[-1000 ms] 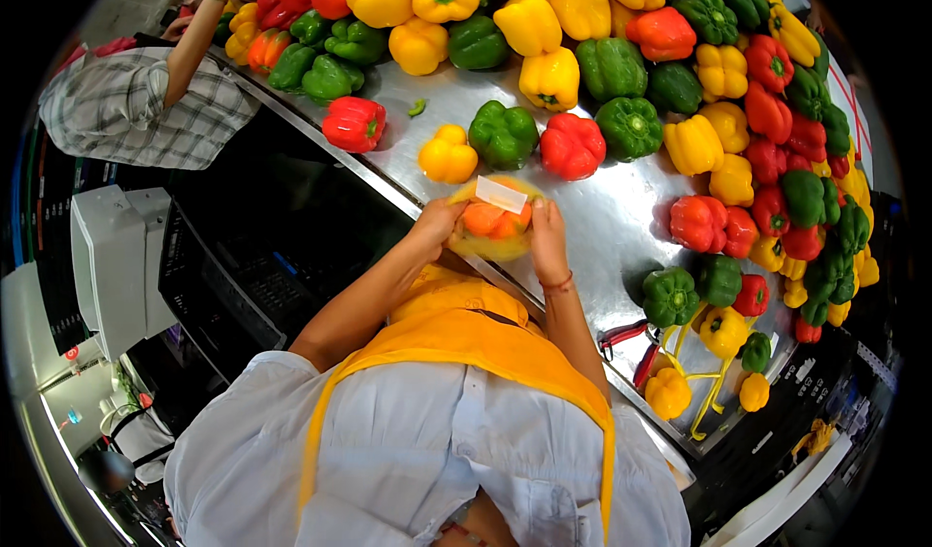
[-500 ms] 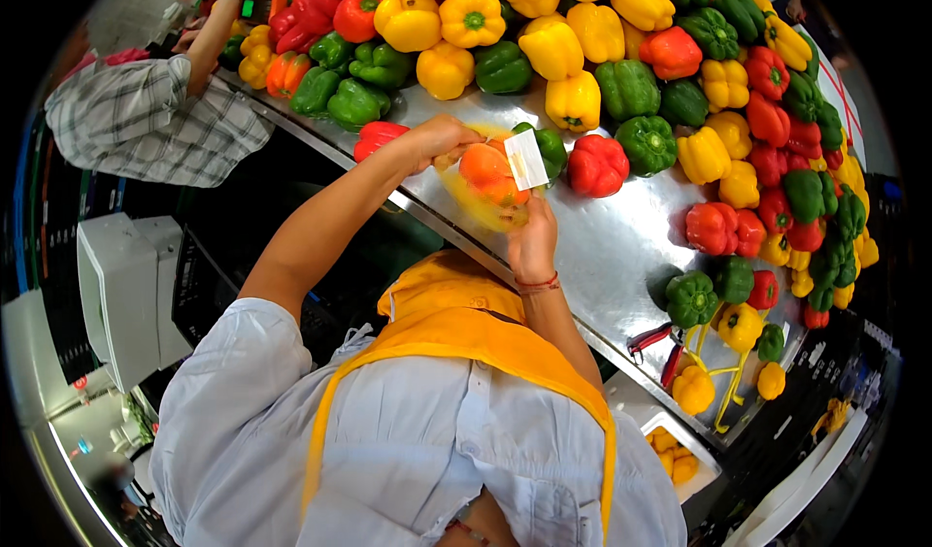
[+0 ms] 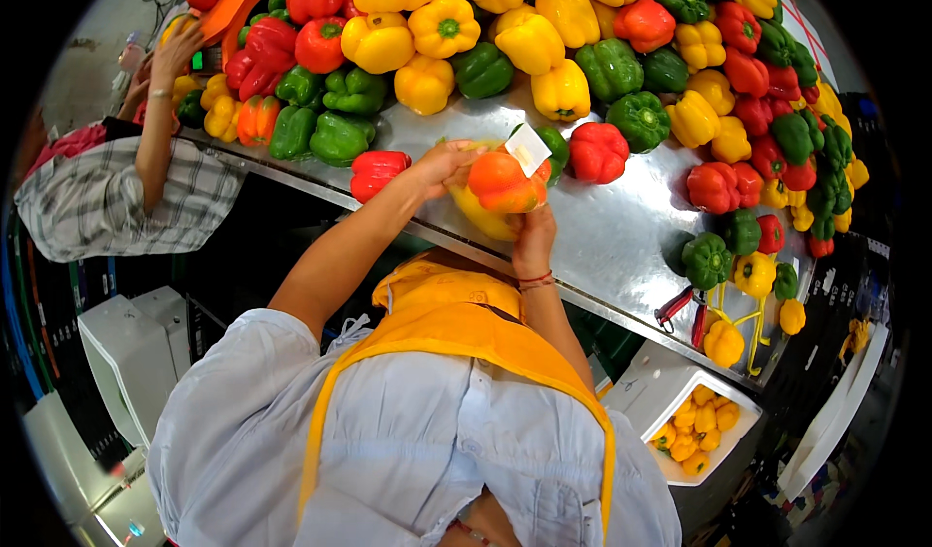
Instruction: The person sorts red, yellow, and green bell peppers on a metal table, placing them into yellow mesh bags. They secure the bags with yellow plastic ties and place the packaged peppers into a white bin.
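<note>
Between my hands, over the near edge of the metal table, is an orange-red bell pepper point(image 3: 501, 186) in a yellow net bag point(image 3: 482, 219) with a white label point(image 3: 527, 149) at its top. The net is blurred, so whether a second pepper sits inside I cannot tell. My left hand point(image 3: 446, 165) is closed on the bag's left side, fingers pinched at the net. My right hand point(image 3: 534, 236) grips its lower right, partly hidden behind it. A green pepper point(image 3: 555, 151) lies just beyond the label, and a red pepper point(image 3: 379, 174) rests left of my left wrist.
Piled bell peppers in yellow, red and green cover the far side of the metal table point(image 3: 602, 236). Red-handled cutters point(image 3: 675, 304) and yellow nets point(image 3: 755, 338) lie at right. Below stands a white box point(image 3: 650, 382) of yellow peppers. A co-worker's hand point(image 3: 173, 52) is at far left.
The bagged pepper has turned and shifted slightly, its label now tilted. Both hands keep hold of the bag. The co-worker's arm has moved left and lower, and the view has shifted a little.
</note>
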Demonstrator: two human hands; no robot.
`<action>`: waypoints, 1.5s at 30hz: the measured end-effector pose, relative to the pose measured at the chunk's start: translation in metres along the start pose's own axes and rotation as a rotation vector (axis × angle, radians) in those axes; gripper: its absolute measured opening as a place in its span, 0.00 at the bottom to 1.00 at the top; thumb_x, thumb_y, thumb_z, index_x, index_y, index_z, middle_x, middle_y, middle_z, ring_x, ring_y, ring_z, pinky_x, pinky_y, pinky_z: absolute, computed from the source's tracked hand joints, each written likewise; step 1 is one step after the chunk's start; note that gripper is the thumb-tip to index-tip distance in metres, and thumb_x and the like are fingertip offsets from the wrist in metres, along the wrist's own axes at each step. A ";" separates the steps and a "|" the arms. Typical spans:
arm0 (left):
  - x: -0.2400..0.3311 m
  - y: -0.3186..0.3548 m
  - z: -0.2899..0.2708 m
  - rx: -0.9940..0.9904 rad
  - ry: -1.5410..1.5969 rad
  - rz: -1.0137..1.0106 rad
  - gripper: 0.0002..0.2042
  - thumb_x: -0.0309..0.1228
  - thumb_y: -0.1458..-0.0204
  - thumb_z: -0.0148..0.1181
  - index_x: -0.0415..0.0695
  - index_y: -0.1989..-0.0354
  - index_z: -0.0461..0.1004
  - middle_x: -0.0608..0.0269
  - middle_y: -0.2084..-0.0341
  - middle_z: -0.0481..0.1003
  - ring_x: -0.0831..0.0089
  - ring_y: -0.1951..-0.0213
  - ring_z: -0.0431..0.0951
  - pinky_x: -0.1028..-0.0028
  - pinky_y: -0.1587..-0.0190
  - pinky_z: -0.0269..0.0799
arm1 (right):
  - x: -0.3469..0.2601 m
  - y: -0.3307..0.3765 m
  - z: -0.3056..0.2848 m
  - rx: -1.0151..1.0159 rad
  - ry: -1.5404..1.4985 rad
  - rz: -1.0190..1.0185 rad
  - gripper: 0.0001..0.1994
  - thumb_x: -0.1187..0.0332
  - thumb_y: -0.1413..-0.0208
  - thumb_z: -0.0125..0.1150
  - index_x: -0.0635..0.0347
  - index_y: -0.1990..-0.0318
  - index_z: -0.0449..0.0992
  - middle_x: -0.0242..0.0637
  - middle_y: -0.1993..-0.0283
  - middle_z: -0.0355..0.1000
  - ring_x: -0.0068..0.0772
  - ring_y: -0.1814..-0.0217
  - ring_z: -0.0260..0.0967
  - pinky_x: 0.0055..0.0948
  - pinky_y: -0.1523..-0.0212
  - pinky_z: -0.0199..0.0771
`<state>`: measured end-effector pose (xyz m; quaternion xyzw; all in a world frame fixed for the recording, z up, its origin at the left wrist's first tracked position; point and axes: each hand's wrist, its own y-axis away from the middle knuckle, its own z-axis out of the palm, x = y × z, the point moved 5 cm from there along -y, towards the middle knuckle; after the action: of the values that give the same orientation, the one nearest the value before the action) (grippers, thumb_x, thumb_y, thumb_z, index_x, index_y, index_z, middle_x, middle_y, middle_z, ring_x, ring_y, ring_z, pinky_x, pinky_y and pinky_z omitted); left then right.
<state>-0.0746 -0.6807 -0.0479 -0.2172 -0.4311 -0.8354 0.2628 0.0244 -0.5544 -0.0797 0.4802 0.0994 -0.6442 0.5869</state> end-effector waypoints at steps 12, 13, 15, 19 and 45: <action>-0.008 0.010 -0.017 -0.136 0.289 0.032 0.10 0.36 0.47 0.47 0.49 0.79 0.62 0.76 0.89 0.57 0.86 0.88 0.52 0.85 0.85 0.46 | 0.009 -0.001 0.003 0.063 -0.027 -0.058 0.09 0.62 0.46 0.50 0.57 0.66 0.63 0.23 0.76 0.61 0.13 0.79 0.53 0.13 0.79 0.54; -0.012 0.005 -0.024 -0.050 0.185 0.059 0.10 0.36 0.47 0.47 0.49 0.78 0.62 0.76 0.89 0.58 0.86 0.88 0.52 0.85 0.85 0.47 | 0.011 -0.002 0.001 0.051 -0.029 -0.051 0.09 0.62 0.46 0.50 0.57 0.66 0.63 0.23 0.77 0.61 0.13 0.80 0.53 0.14 0.80 0.54; -0.022 -0.006 -0.035 0.121 -0.022 0.112 0.09 0.36 0.47 0.47 0.48 0.78 0.63 0.76 0.89 0.59 0.85 0.88 0.53 0.86 0.84 0.49 | 0.015 -0.004 -0.001 0.037 -0.024 -0.039 0.09 0.62 0.46 0.50 0.58 0.67 0.63 0.24 0.77 0.62 0.14 0.80 0.54 0.14 0.80 0.55; -0.023 -0.009 -0.034 0.315 -0.248 0.364 0.10 0.35 0.47 0.47 0.46 0.77 0.66 0.76 0.87 0.62 0.86 0.85 0.56 0.85 0.81 0.53 | 0.010 0.000 0.003 0.050 0.128 -0.062 0.10 0.62 0.46 0.49 0.60 0.68 0.64 0.27 0.78 0.63 0.16 0.81 0.58 0.16 0.80 0.57; 0.047 -0.047 0.048 0.133 0.017 0.574 0.08 0.32 0.47 0.47 0.45 0.75 0.67 0.70 0.83 0.70 0.85 0.85 0.64 0.85 0.84 0.57 | -0.103 -0.031 0.032 -0.040 0.154 -0.124 0.11 0.62 0.44 0.46 0.62 0.69 0.66 0.27 0.78 0.62 0.17 0.79 0.57 0.18 0.77 0.60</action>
<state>-0.1339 -0.6295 -0.0232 -0.3057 -0.4035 -0.6986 0.5056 -0.0338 -0.4990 -0.0007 0.5093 0.1865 -0.6385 0.5460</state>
